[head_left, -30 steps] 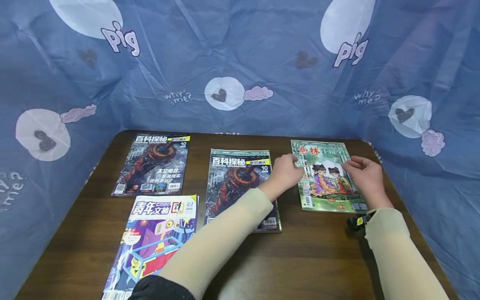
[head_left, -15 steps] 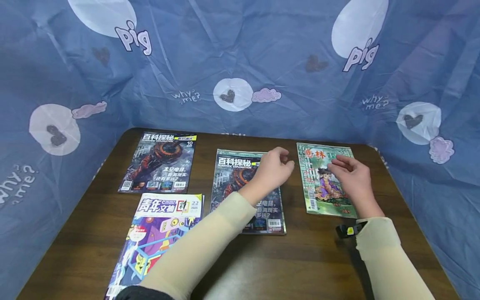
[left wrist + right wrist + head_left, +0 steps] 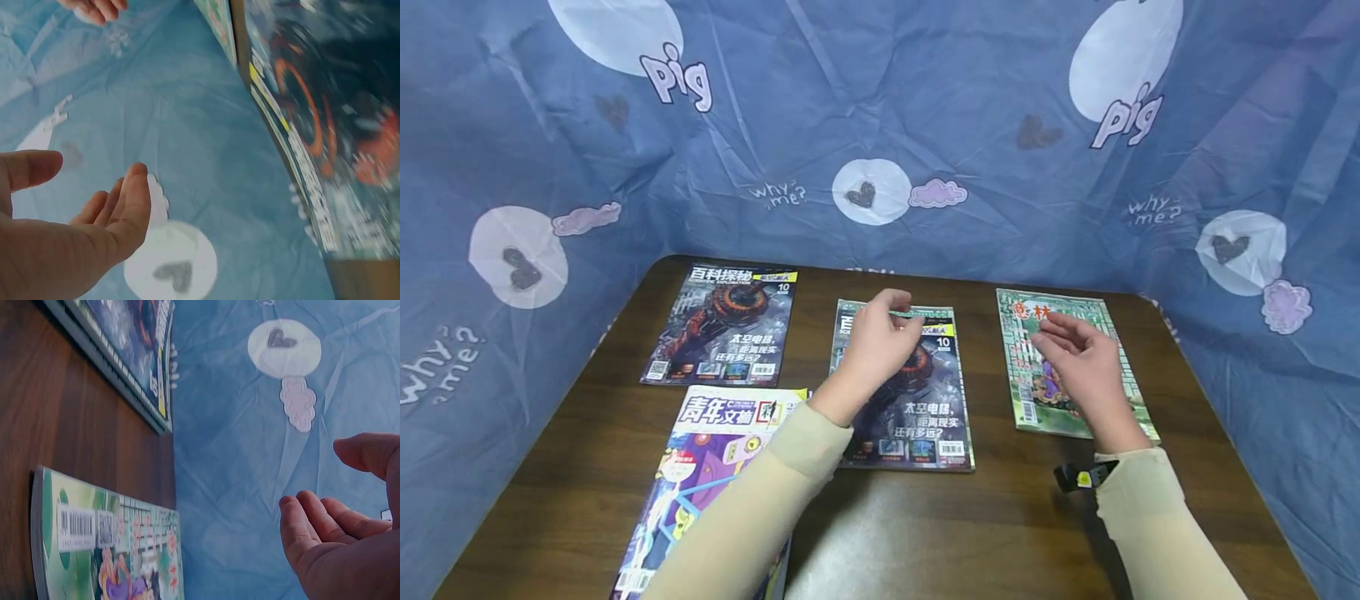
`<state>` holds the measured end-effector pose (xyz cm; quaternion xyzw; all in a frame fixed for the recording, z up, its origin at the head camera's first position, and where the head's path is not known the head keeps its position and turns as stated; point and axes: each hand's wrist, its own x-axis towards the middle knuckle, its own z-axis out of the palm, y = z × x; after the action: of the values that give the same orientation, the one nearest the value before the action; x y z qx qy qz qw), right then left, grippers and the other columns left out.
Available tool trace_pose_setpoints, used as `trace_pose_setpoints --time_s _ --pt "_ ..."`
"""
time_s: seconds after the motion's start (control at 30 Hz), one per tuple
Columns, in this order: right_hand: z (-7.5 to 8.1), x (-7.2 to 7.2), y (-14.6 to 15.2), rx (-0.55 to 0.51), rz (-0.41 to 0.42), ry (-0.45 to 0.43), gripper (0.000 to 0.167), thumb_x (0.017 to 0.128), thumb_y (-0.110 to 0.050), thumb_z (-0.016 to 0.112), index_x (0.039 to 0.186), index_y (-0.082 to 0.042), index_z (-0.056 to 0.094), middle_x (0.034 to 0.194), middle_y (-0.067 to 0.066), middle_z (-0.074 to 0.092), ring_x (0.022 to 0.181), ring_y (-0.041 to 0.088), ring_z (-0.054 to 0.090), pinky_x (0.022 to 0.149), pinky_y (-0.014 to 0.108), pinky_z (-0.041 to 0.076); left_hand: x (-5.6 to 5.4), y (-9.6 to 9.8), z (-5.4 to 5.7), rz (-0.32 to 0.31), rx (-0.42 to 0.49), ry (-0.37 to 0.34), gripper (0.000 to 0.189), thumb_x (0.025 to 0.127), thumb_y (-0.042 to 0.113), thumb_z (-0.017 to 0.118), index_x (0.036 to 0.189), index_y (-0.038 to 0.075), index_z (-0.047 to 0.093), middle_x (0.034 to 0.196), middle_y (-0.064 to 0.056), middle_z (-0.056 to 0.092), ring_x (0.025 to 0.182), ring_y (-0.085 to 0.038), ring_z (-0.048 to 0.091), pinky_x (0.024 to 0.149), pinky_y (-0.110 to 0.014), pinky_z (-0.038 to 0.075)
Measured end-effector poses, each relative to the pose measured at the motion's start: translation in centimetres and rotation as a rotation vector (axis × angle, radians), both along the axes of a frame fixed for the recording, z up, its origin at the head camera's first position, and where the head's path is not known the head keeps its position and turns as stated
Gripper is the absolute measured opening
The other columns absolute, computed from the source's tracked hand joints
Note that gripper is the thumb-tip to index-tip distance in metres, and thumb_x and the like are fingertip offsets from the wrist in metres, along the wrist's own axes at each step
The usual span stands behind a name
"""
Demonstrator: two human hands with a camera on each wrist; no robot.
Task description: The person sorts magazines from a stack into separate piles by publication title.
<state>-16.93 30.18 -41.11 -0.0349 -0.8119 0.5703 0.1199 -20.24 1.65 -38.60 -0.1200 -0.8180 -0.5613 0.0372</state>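
My left hand (image 3: pixel 883 337) hovers over the middle magazine stack (image 3: pixel 917 417), whose top cover is dark with an orange ring-shaped machine. In the left wrist view its thumb and fingers (image 3: pixel 134 206) are apart, with nothing between them. Above the green magazine (image 3: pixel 1026 375) at the right is my right hand (image 3: pixel 1078 367), holding nothing; the right wrist view shows its thumb well away from its loosely bent fingers (image 3: pixel 300 531). That green magazine lies flat, its cover showing cartoon figures partly hidden behind the hand.
A second dark magazine (image 3: pixel 722 325) lies at the back left of the brown wooden table (image 3: pixel 910 533). In front of it is a purple magazine stack (image 3: pixel 700 467), partly under my left sleeve. A blue printed cloth (image 3: pixel 760 125) hangs around the back and sides.
Both hands have come away from the green magazine's edges and moved left, the left one now over the middle stack. The view has shifted slightly; the magazines stay in place.
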Motion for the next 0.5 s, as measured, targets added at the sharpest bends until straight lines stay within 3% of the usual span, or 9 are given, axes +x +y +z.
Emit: trace_pose_setpoints --time_s 0.3,0.5 --pt "-0.3 0.1 -1.8 -0.04 0.057 0.051 0.056 0.092 -0.016 0.079 0.138 0.005 0.056 0.129 0.024 0.062 0.12 0.033 0.061 0.089 0.022 0.053 0.9 -4.6 -0.5 0.108 0.015 0.005 0.038 0.094 0.009 0.069 0.13 -0.003 0.061 0.117 -0.016 0.066 0.099 -0.028 0.066 0.083 -0.042 0.054" --pt "-0.6 0.5 -2.7 0.015 0.062 0.008 0.06 0.091 -0.025 0.08 0.14 -0.001 0.057 0.13 0.017 0.064 0.12 0.028 0.061 0.081 0.021 0.054 0.9 -7.0 -1.7 0.171 -0.035 -0.027 0.039 0.093 0.011 0.07 0.129 -0.002 0.062 0.113 -0.016 0.067 0.096 -0.029 0.065 0.082 -0.045 0.054"
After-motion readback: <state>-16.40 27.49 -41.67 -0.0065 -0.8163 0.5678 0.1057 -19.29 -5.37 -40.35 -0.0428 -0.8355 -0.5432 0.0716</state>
